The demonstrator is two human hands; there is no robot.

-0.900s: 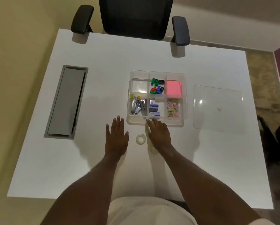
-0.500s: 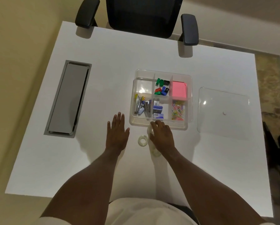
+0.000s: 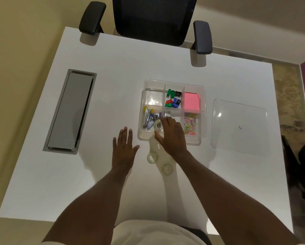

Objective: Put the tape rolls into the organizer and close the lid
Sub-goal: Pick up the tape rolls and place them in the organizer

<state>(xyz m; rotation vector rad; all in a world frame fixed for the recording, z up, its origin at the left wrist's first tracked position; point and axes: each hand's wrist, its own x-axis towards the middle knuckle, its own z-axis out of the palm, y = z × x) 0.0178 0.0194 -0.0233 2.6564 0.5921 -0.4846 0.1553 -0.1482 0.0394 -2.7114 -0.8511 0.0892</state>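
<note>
A clear compartment organizer (image 3: 202,112) sits on the white desk. My right hand (image 3: 172,135) is raised over its front edge and holds a clear tape roll (image 3: 157,125) upright in its fingers. Two more clear tape rolls lie on the desk in front of the organizer: one (image 3: 152,157) to the left of my right wrist, the other (image 3: 167,168) under my forearm. My left hand (image 3: 123,150) lies flat on the desk left of the organizer, fingers apart, holding nothing. The clear lid (image 3: 239,126) lies flat to the right of the organizer.
The organizer holds staplers and clips (image 3: 149,117), coloured sharpeners (image 3: 173,99), a pink note pad (image 3: 191,103) and paper clips (image 3: 190,123); its back left compartment (image 3: 153,97) looks bare. A grey cable hatch (image 3: 69,112) is set in the desk at left. A black chair (image 3: 148,20) stands behind.
My right hand has lifted from the desk with one tape roll and moved forward over the organizer's front edge. The left hand has stayed flat. The camera has tilted slightly.
</note>
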